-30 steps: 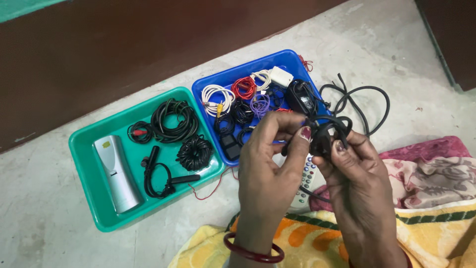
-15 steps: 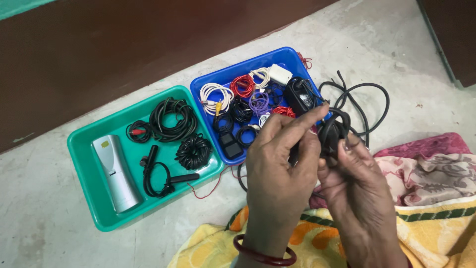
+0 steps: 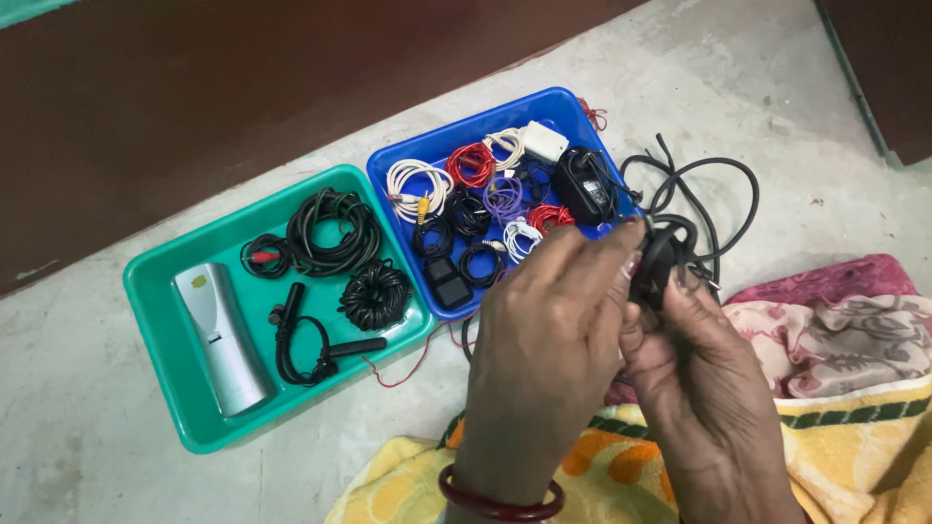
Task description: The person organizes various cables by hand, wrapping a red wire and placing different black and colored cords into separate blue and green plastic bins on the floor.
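Observation:
My left hand and my right hand meet in front of me, both closed on a thick black cable that is partly wound into a small bundle between the fingers. Its loose end loops out over the floor to the right of a blue tray. That tray holds several small coiled wires, white, red, purple and black, plus a black adapter. A green tray to its left holds black cable coils and a grey oblong device.
Both trays sit on a pale concrete floor beside a dark brown wall base. A yellow and orange patterned cloth and a pink cloth cover my lap at the bottom right. A thin red wire lies between the trays and me.
My left hand has rolled over the bundle, covering more of it and the remote control seen earlier. The cable's loose loop has drawn in slightly. The view shifted a little.

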